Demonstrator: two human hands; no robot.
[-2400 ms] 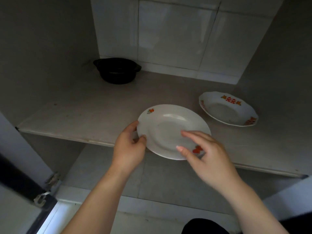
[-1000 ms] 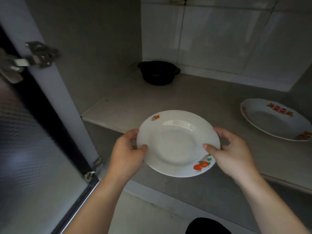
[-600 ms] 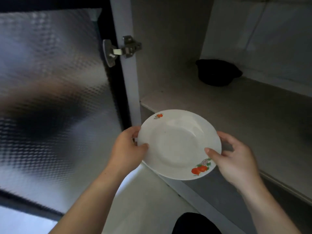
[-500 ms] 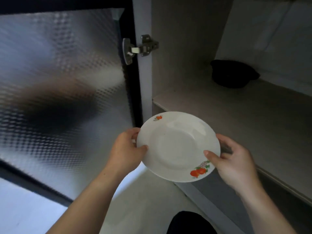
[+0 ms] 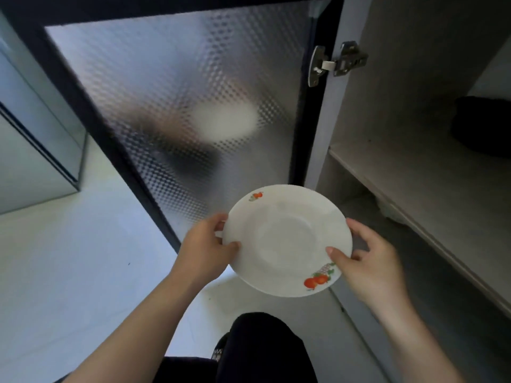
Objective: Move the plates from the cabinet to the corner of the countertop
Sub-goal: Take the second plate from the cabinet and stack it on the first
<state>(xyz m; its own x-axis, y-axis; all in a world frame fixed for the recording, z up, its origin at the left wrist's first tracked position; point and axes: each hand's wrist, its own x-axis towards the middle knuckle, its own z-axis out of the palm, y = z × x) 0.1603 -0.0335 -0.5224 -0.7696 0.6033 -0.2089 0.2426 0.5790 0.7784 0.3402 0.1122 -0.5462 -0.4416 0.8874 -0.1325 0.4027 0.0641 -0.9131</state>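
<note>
The open cabinet door (image 5: 179,106) takes the biggest part of the view. It has a dark frame and a patterned frosted glass, and a blurred white reflection shows in the glass. Below it and to the left is the pale floor (image 5: 69,258). On the right stands the cabinet (image 5: 401,78) with its grey inside wall, and a light shelf (image 5: 442,183) runs across it.

The white plate (image 5: 284,241) is outside the cabinet. It is held in the air in front of the door's lower corner, above the floor, a little tilted, and well apart from the shelf. The left hand (image 5: 204,250) grips the left rim, with the thumb on top of the plate and the fingers curled under. The right hand (image 5: 370,261) grips the right rim in the same way, its thumb lying near the fruit picture.

A dark pot (image 5: 484,125) sits at the back of the shelf, partly cut by the edge of the view. A metal hinge (image 5: 337,62) joins the door to the cabinet. The plate carries a red fruit picture (image 5: 316,280) on its near rim and a smaller one (image 5: 255,196) on the far rim.
</note>
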